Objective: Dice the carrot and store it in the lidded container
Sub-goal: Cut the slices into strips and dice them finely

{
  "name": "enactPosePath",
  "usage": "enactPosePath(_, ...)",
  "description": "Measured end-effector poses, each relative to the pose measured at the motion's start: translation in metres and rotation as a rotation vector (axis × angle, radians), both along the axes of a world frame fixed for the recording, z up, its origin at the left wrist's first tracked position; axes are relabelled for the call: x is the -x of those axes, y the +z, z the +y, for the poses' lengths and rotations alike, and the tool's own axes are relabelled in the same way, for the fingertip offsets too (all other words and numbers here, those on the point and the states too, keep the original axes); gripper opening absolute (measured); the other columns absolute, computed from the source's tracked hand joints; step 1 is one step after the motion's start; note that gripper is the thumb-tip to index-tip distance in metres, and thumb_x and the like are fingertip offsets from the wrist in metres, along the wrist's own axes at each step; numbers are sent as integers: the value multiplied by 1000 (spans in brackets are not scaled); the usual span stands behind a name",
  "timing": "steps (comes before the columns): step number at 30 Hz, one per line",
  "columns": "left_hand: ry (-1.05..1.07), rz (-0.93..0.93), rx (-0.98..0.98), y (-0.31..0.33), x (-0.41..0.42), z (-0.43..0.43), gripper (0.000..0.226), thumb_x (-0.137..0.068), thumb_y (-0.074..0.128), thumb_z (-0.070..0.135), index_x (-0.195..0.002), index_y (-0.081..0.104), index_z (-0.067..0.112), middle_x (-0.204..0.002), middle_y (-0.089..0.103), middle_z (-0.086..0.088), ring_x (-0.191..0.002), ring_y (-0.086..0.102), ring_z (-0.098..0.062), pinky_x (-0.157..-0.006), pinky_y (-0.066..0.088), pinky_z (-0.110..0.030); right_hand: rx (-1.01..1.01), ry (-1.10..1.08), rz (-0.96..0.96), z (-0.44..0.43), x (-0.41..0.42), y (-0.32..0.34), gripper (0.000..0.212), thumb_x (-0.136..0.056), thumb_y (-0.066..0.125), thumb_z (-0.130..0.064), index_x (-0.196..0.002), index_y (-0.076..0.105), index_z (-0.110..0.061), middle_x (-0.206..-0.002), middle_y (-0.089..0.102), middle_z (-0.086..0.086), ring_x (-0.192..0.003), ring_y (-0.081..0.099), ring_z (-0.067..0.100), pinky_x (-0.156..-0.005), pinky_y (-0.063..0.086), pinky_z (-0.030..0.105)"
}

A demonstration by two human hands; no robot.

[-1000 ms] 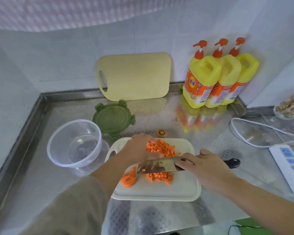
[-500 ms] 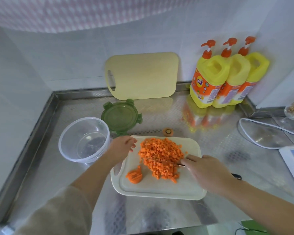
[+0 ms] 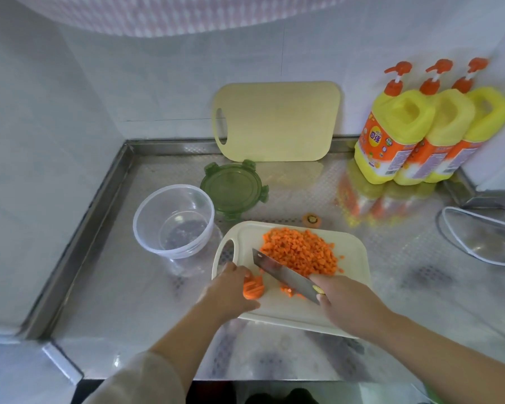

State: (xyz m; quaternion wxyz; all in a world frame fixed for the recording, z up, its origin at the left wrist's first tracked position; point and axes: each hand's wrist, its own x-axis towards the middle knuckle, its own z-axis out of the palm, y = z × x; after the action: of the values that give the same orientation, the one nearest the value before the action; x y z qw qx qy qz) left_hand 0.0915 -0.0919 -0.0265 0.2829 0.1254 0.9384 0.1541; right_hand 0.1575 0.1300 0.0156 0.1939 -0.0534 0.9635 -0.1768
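Grips the broad steel kitchen knife [image 3: 283,275] by its handle with the right hand [image 3: 347,298], fingers wrapped round it, blade angled across the near-left part of the white plastic cutting board [image 3: 359,258]. Pins the last stack of orange carrot strips [image 3: 252,288] with the left hand [image 3: 231,290], fingertips curled over it, just left of the blade.

Looks close to done with the dicing: large heap of orange carrot cubes [image 3: 299,253] piled on the far half of the board, a few loose cubes by the blade, only that small stack left to cut. Nothing yet in the clear round plastic container [image 3: 146,237] just left of the board; round green clip-on lid [image 3: 232,189] lying flat behind it, off. Still to do, by this reading: cross-cut the stack, move every cube into the container, snap the lid on.

Differs from half a second earlier as follows: left hand gone from the board's handle corner and now down on the strips; knife swung away from the heap's near edge, blade now plainly in view beside the stack. Heap, container and lid unmoved.
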Motion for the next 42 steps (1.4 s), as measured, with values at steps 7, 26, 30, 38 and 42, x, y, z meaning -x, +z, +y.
enactPosePath(7,90,102,42,-1,-6,15,40,-83,59,33,-120,50,20,-123,44,0,-109,54,-21,-87,49,-33,42,-68,24,-3,-11,4,16,-97,40,-20,-84,35,-28,-78,46,-8,-76,46,16,-57,32,26)
enactPosePath(26,194,171,15,-15,-18,14,43,-88,60,36,-124,47,17,-122,41,-1,-96,59,-18,-79,48,-25,-99,-20,116,-52,-29,-25,30,-75,71,-20,-100,55,-21,-68,43,-13,-51,53,7,-40,4,14)
enactPosePath(30,214,166,-66,-16,-14,16,45,-87,64,33,-126,49,17,-123,42,-1,-100,56,-18,-83,49,-24,-91,-64,143,-46,-24,-30,20,-98,36,-18,-117,39,-22,-74,33,-13,-52,33,4,-45,23,17)
enactPosePath(38,308,105,-286,-20,-11,4,41,-81,72,34,-117,60,21,-115,53,0,-95,57,-14,-81,45,-20,-98,-16,105,-53,-26,-27,29,-96,36,-19,-125,38,-21,-95,45,-13,-77,54,9,-53,28,16)
enactPosePath(42,305,109,-277,-21,-13,4,37,-81,72,32,-114,60,20,-115,52,-1,-93,59,-16,-82,48,-24,-96,-43,87,-56,-28,-26,30,-96,39,-22,-127,38,-22,-105,52,-12,-86,57,8,-45,21,14)
